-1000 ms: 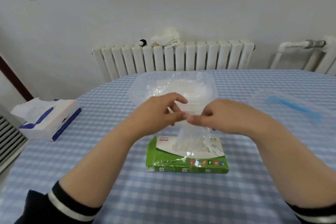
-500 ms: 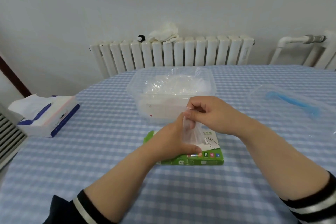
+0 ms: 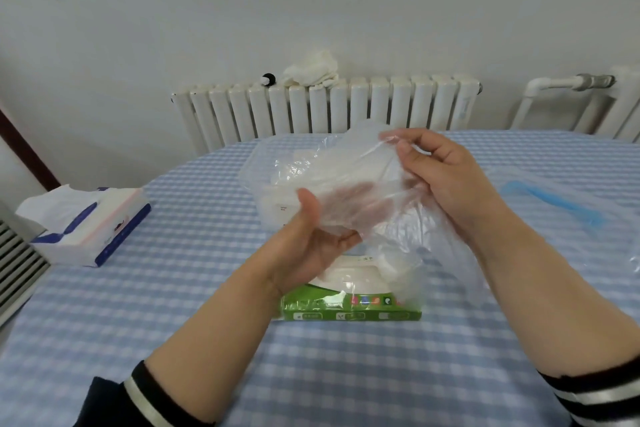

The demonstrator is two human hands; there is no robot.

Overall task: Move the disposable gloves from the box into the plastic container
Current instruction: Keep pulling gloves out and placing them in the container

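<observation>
A green and white glove box lies on the checked tablecloth in front of me. Behind it stands the clear plastic container with several crumpled gloves inside. I hold a clear disposable glove in the air above the box, stretched between both hands. My left hand is palm up under the glove, its fingers seen through the film and its thumb on the glove's near edge. My right hand pinches the glove's upper right edge between thumb and fingers. More film hangs down toward the box opening.
A tissue box, white and blue, sits at the left of the table. The container's clear lid with a blue handle lies at the right. A white radiator with a cloth on top stands behind the table.
Both hands rose from the box with a glove. My left hand turned palm up under it, and my right hand moved up and right, spreading the film.
</observation>
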